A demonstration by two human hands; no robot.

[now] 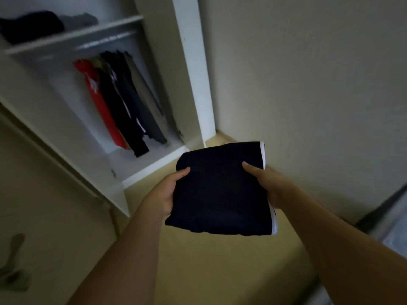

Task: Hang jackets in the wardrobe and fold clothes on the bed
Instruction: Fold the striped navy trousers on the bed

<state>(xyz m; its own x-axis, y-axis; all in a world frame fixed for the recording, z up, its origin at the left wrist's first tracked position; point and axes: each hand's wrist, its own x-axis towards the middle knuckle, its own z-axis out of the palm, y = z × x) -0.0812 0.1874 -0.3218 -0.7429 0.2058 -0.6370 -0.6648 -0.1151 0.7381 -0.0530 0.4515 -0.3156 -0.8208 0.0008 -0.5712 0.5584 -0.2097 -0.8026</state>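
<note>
Dim light fills a plain room with pale walls [308, 73] and a yellowish bed [209, 271] spreading across the lower part of the view. At the upper left stands an open white wardrobe [189, 62], seen at a tilt. On its rail hang several garments side by side: a red garment [97, 100] at the left end, then dark jackets [123, 102], then a grey one toward the right. On the wardrobe's upper shelf [74, 36] lie a dark bundle [30, 25] and, just beside it, a grey folded piece [81, 19]; both are blurred.

Above the bed, in front of the wardrobe's lower right corner, both hands hold up a folded dark navy garment [220, 190] with a white strip along its right edge. The left hand [163, 194] grips the garment's left edge, thumb lying on top and fingers hidden underneath. The right hand [266, 183] grips the right edge the same way, thumb on top of the fabric, fingers out of sight below. The garment lies roughly flat between them, clear of the bed.

Near the bed's lower left edge lies a greyish crumpled piece of cloth [13, 267], too blurred to identify.
</note>
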